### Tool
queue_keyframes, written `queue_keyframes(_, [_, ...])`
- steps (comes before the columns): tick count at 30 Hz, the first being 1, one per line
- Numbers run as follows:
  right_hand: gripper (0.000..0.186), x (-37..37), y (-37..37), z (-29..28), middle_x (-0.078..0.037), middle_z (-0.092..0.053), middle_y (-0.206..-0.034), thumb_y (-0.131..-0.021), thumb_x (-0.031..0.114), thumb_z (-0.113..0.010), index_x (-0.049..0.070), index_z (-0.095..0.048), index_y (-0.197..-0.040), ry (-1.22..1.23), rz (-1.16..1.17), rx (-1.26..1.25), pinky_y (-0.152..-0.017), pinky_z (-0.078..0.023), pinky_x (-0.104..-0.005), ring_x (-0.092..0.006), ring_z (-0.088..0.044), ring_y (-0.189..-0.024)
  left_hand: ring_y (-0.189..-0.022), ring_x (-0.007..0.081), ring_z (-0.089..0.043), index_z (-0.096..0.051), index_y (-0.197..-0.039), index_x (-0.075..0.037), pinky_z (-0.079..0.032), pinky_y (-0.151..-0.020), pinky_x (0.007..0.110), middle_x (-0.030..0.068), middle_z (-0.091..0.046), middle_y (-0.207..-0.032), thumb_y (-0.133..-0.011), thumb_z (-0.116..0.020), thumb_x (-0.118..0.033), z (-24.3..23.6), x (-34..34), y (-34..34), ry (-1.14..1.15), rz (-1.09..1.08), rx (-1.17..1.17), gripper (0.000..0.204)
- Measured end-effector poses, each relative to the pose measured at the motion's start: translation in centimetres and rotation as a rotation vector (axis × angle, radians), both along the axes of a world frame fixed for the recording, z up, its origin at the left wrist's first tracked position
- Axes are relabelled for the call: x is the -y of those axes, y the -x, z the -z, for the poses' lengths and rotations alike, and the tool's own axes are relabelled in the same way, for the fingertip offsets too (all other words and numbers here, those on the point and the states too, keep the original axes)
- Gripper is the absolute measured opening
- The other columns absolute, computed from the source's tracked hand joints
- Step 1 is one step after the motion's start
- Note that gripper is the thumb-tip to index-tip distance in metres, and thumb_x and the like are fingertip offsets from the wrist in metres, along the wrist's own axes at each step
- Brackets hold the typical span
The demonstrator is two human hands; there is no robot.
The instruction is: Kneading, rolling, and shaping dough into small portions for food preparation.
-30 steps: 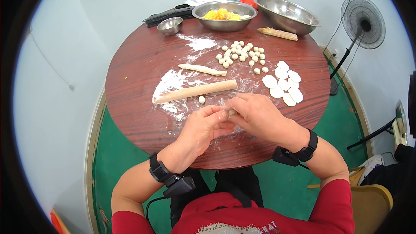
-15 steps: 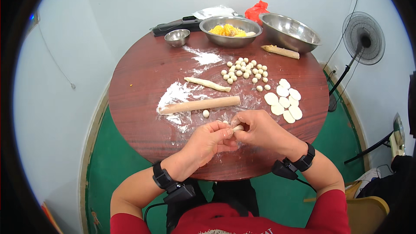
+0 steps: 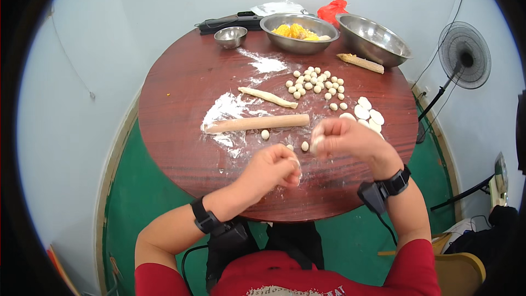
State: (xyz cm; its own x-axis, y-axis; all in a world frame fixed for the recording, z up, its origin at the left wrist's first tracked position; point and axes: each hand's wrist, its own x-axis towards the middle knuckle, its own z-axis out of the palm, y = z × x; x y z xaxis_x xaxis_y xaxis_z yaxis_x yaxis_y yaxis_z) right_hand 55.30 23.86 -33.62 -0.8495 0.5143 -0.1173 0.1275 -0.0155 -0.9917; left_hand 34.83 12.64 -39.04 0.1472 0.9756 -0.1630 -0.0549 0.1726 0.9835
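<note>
My left hand (image 3: 272,168) is curled near the table's front, fingers closed on a pale piece of dough (image 3: 295,161), mostly hidden. Farther right, my right hand (image 3: 350,141) is raised over the table with its fingertips pinched around a bit of dough (image 3: 317,142), blurred by motion. Between the two hands lies a small dough ball (image 3: 305,146), with another partly showing behind the left hand. A third dough ball (image 3: 265,134) sits just in front of a wooden rolling pin (image 3: 257,123). Behind the pin rests a dough rope (image 3: 268,97).
Several dough balls (image 3: 315,83) cluster beyond my right hand, which partly covers flattened dough rounds (image 3: 362,112). White flour (image 3: 224,111) dusts the dark red table (image 3: 181,87). At the back stand a small bowl (image 3: 230,37), a bowl with yellow contents (image 3: 300,44) and a large bowl (image 3: 372,41).
My hands, together around dough before, have come apart. The right has moved up and right, now over some of the rounds. A dough ball shows between them. The view has shifted slightly.
</note>
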Motion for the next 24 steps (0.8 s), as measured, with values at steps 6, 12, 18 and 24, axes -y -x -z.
queue_keyframes(6, [0.020,-5.0,-0.5,5.1,-0.014,-0.069,-0.078,-0.084,0.019,-0.069,0.001,-0.070,-0.092,-0.791,0.373,0.538,-0.068,-0.052,-0.0369,-0.0252,-0.067,-0.073,-0.060,0.0093,-0.056,-0.057,-0.114,-0.005,-0.059,-0.066,0.035,0.0007,-0.060,-0.077,-0.100,-0.052,-0.021,0.5,-0.1,1.7,0.197,-0.096,0.338,0.022])
queue_keyframes(12, [0.024,-4.4,0.3,5.8,-0.019,-0.070,-0.092,-0.086,0.013,-0.058,0.006,-0.069,-0.107,-1.025,0.348,0.740,-0.077,-0.051,-0.0458,-0.0358,-0.067,-0.088,-0.069,0.0099,-0.057,-0.057,-0.118,-0.005,-0.057,-0.075,0.037,0.0014,-0.060,-0.083,-0.097,-0.052,-0.014,0.8,0.2,2.7,0.236,-0.101,0.495,0.024])
queue_keyframes(18, [0.032,-2.3,0.8,5.2,-0.019,-0.069,-0.097,-0.089,0.018,-0.056,0.006,-0.063,-0.117,-1.203,0.542,0.510,-0.078,-0.051,-0.0467,-0.0366,-0.066,-0.090,-0.075,0.0153,-0.062,-0.053,-0.124,-0.001,-0.056,-0.080,0.040,0.0039,-0.061,-0.086,-0.097,-0.050,-0.015,-0.7,0.4,2.3,0.241,-0.148,0.637,0.031])
queue_keyframes(24, [0.052,3.9,8.5,2.5,-0.021,-0.060,-0.127,-0.090,0.037,-0.057,0.006,-0.055,-0.132,-1.282,0.486,0.120,-0.107,-0.032,-0.0558,-0.0396,-0.048,-0.128,-0.114,0.0272,-0.060,-0.048,-0.133,-0.003,-0.049,-0.099,0.047,0.0149,-0.059,-0.126,-0.104,-0.037,-0.031,-0.7,1.1,-0.1,0.050,-0.097,0.477,0.042])
